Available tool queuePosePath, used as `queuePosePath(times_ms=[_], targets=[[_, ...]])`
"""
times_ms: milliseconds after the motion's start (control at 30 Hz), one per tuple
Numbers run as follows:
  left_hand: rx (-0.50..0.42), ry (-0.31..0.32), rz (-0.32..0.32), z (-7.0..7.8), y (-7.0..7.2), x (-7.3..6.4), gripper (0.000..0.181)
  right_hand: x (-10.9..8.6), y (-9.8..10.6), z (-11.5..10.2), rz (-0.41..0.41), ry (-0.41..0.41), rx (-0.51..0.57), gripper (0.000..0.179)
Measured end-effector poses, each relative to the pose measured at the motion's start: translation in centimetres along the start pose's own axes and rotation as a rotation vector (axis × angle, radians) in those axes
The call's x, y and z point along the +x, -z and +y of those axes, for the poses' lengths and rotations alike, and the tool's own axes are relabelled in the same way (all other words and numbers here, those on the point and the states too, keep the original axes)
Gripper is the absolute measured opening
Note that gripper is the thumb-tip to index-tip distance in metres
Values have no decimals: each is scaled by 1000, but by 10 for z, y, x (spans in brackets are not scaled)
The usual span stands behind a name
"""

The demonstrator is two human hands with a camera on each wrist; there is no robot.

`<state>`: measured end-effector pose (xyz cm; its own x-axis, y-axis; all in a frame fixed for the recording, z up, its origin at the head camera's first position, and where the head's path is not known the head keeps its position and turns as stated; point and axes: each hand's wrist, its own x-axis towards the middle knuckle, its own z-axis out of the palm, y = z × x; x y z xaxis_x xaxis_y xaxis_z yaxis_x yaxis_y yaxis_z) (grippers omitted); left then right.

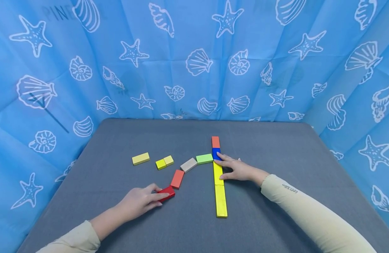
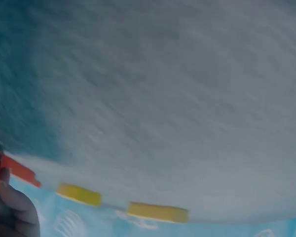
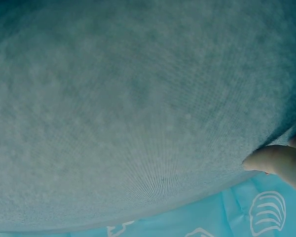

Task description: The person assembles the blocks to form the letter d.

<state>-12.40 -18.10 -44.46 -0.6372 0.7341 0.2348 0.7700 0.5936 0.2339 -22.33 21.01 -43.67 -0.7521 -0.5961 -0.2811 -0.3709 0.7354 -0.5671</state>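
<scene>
In the head view my left hand (image 1: pixel 139 201) pinches a red block (image 1: pixel 167 192), fingers on its top and thumb at its near side. The red block's far corner is at an orange-red block (image 1: pixel 177 179). From there a grey-beige block (image 1: pixel 189 165) and a light green block (image 1: pixel 204 159) continue in a curve to a straight column. My right hand (image 1: pixel 240 169) rests on this column with extended fingers, the index on the blue block (image 1: pixel 216 153) and the thumb by a yellow block (image 1: pixel 218 174). Another orange block (image 1: pixel 215 142) tops the column; a long yellow block (image 1: pixel 221 201) forms its near end.
Left of the curve lie a pale yellow block (image 1: pixel 140 159) and two small yellow blocks (image 1: pixel 161 164) side by side. Everything lies on a grey cloth-covered table (image 1: pixel 261 225). A blue curtain (image 1: pixel 188 42) with shells and starfish hangs behind and along both sides.
</scene>
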Motion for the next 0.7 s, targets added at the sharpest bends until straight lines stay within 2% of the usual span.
queuePosePath(times_ms=[167,300,400,467,567,700], targets=[[57,39,-132,16,-2,6,43,0,0,0,-1,-3,-3,73],[17,71,-304,26,3,12,59,1,0,0,-1,-6,-3,73],[-2,59,-367,30,4,16,60,0,-1,0,3,7,2,72],[25,41,-340,32,2,18,58,0,0,0,2,6,10,72],[127,8,-236,36,-3,20,53,-1,0,0,3,11,13,71],[232,-34,-121,43,-10,22,55,-2,0,0,6,10,8,71]])
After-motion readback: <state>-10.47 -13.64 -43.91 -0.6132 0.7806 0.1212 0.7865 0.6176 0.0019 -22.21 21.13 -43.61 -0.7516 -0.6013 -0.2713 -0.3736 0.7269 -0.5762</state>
